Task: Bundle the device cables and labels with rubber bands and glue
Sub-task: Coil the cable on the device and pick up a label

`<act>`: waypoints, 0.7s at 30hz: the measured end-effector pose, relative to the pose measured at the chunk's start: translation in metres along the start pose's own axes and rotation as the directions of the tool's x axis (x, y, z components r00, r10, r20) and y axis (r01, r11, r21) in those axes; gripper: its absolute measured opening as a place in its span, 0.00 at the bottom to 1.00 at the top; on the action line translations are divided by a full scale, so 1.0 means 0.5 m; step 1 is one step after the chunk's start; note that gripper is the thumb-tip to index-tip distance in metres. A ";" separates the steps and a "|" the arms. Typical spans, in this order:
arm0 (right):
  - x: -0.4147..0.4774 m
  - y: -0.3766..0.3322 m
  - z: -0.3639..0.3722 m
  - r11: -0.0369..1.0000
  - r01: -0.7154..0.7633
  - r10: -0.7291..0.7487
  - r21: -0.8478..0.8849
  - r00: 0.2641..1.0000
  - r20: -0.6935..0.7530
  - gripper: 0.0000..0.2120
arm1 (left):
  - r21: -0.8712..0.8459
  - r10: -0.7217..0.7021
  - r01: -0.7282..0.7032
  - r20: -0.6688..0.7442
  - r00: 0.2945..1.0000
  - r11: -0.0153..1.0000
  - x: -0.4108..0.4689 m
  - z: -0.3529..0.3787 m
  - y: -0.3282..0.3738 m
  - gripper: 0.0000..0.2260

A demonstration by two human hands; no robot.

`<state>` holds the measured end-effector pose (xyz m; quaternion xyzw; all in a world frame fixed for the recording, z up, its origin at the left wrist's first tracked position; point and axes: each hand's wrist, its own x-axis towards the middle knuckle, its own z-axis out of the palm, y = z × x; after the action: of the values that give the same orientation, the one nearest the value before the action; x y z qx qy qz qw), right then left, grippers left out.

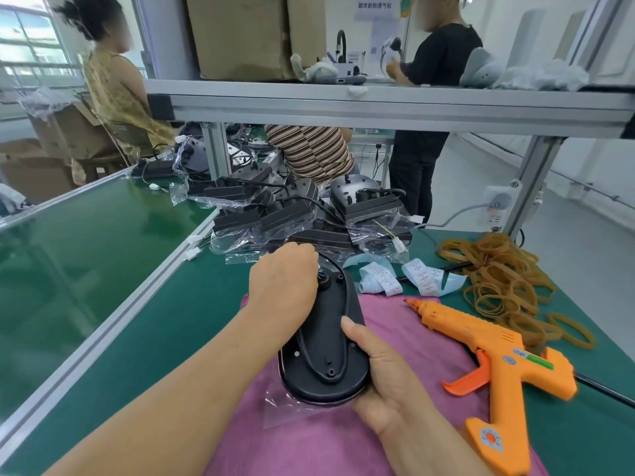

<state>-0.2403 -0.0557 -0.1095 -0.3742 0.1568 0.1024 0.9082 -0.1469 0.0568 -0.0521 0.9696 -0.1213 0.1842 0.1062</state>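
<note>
- Spanning the scene beneath the black device (323,355), a green workbench (103,269) carries every item noted below.
- Pink cloth (412,338) lies directly under the device and extends to its right and toward the wearer.
- Pile of bagged units (292,211), black housings in clear bags, sits just beyond the device's far end.
- Orange glue gun (498,365) lies on its side to the right of the device, partly on the cloth, untouched by either hand.
- Heap of tan rubber bands (501,269) lies further right of the device, beyond the glue gun.
- The device itself is oval, back face up, its near end over a clear bag (278,407).
- White label strips (422,276) lie loose off the device's far right, between it and the rubber bands.
- Right hand (385,376) is clamped on the device's near right edge, thumb on the back face, fingers underneath.
- Left hand (283,286) sits at the device's far end, fingers curled downward; its back hides the fingertips, so whether they pinch anything cannot be told.
- Black cable (335,262) arcs from beside the left knuckles to the device's far end.
</note>
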 end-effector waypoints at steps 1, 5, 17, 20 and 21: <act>-0.001 0.002 0.000 1.000 -0.007 0.007 0.006 1.000 -0.004 0.14 | -0.013 -0.020 0.020 -0.005 1.000 1.000 -0.001 0.002 -0.002 0.09; -0.003 0.007 -0.006 0.999 0.026 -0.028 -0.035 0.999 -0.044 0.21 | 0.007 -0.081 0.081 0.044 0.996 0.997 -0.008 0.000 -0.011 0.10; 0.016 -0.017 -0.022 0.986 0.169 -0.169 -0.015 0.971 -0.171 0.30 | -0.029 0.168 -0.166 0.257 0.952 0.986 -0.033 -0.023 -0.014 0.08; 0.018 -0.024 -0.025 0.978 0.207 -0.204 -0.003 0.959 -0.197 0.30 | -0.180 0.099 -0.057 0.234 0.967 0.982 -0.056 -0.020 0.001 0.10; 0.017 -0.023 -0.026 0.978 0.209 -0.206 -0.007 0.960 -0.190 0.30 | -0.248 0.059 0.001 0.237 0.970 0.969 -0.063 -0.022 0.005 0.12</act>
<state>-0.2314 -0.0724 -0.1139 -0.3905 0.2033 -0.0305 0.8973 -0.1798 0.0635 -0.0538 0.9623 -0.1696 0.0492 0.2071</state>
